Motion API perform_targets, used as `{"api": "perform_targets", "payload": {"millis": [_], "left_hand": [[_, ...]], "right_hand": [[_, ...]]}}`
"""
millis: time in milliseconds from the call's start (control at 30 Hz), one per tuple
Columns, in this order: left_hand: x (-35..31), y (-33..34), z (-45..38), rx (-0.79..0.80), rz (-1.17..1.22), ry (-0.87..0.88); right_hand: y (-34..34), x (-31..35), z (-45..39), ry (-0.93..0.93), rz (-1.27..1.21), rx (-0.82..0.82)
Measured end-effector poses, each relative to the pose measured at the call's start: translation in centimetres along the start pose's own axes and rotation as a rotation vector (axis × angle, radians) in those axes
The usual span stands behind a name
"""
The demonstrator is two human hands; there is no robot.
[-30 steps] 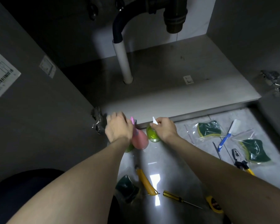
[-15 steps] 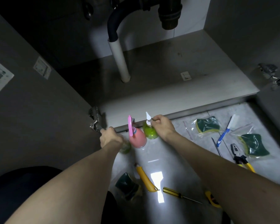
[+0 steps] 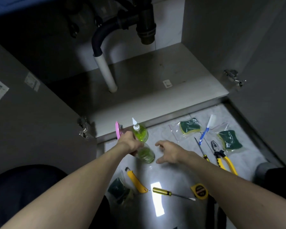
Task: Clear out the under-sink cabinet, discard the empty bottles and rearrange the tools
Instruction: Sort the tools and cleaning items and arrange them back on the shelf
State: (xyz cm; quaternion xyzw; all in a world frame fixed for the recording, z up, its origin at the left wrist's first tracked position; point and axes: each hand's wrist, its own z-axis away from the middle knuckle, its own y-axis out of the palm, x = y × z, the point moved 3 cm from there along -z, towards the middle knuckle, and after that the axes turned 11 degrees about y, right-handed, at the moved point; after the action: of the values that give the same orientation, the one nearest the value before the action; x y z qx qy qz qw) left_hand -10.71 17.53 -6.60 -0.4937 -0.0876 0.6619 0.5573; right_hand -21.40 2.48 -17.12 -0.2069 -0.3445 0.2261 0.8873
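Left hand (image 3: pixel 130 143) now grips several bottles at once — pink pump-top bottle (image 3: pixel 118 131) mostly hidden behind it, green clear plastic pump bottle (image 3: pixel 140 133) lifted from its earlier floor spot, and a second greenish round bottle (image 3: pixel 145 154) tilted below. Right hand (image 3: pixel 168 152) has let go of the green bottle — fingers spread, holding nothing, above the tiled floor (image 3: pixel 172 176) in front of the cabinet.

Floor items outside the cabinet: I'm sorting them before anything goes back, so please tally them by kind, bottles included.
Sponges: 3
Bottles: 3
Screwdrivers: 2
Pliers: 1
Utility knife: 1
Tape measure: 1
Brush: 1
Total: 12
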Motion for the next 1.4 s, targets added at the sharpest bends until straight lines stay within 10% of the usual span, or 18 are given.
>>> {"api": "perform_targets", "payload": {"millis": [333, 567, 900, 1400], "left_hand": [[-0.7, 2.0, -0.1, 0.016, 0.439, 0.122], [0.8, -2.8, -0.1, -0.588, -0.082, 0.053], [5.0, -0.5, -2.1, -0.376, -0.017, -0.121], [7.6, -1.7, -5.2, -0.613, 0.100, -0.211]], "right_hand": [[-2.0, -0.1, 2.0, -0.025, 0.252, -0.362], [-2.1, -3.3, 2.2, 0.140, -0.194, -0.357], [-4.3, -0.2, 1.5, 0.000, -0.185, -0.503], [-5.0, 4.5, -3.1, -0.058, -0.132, -0.568]]}}
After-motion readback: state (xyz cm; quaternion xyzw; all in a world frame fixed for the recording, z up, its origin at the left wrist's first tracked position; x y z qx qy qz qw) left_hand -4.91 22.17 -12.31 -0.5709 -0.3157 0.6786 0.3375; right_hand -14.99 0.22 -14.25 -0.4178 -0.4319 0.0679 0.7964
